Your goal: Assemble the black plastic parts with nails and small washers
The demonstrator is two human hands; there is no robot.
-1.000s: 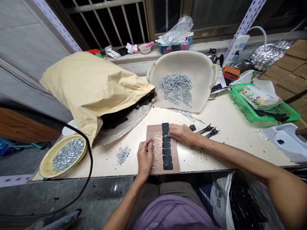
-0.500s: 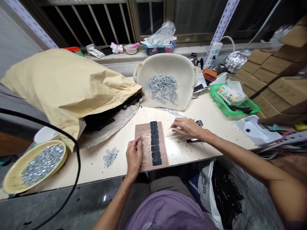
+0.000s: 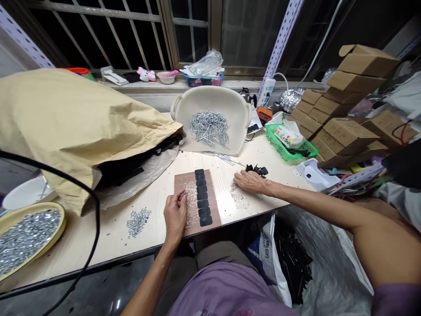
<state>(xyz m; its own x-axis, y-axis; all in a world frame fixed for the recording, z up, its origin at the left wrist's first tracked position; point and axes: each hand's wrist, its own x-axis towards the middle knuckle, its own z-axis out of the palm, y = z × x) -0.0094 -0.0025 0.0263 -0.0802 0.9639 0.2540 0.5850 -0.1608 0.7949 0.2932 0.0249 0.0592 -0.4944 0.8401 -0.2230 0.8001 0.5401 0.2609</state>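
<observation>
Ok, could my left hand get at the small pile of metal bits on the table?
Most likely yes: the left hand is at the left edge of the board, and only tabletop shows between that hand and the pile.

A barred window [image 3: 115, 37] stands dark behind the pale surface [image 3: 158, 188], beside a perforated post [image 3: 280, 41]; the floor [image 3: 128, 281] is grey.

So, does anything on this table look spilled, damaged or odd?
A loose cluster of small metal pieces lies on the tabletop, apart from similar-looking ones in the yellow bowl, possibly spilled, though maybe set out on purpose. The brown board shows pale speckling beside the black pads, perhaps wear.
</observation>
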